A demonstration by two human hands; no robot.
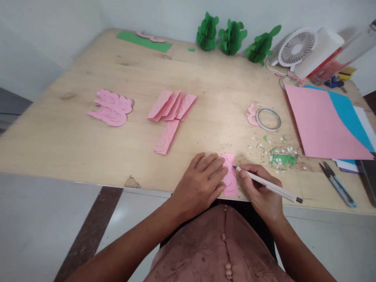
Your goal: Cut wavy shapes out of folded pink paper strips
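Observation:
A small pink paper strip (231,188) with curved outlines drawn on it lies at the table's front edge. My left hand (202,178) rests flat with its fingertips over the strip's left side, pressing it down. In my right hand (264,194) is a white pen (270,184) with a dark end cap, its tip touching the strip near the upper right. To the left lie several folded pink strips (170,105) and one flat pink strip (166,137), marked with similar curves. Farther left is a pile of cut-out wavy pink pieces (113,109).
Three green paper figures (207,33) stand along the wall, near a white fan (297,47). On the right are a tape roll (268,119), paper scraps (283,158), pink sheets (323,121) and thread snips (337,185). A green strip (143,42) lies at the back left.

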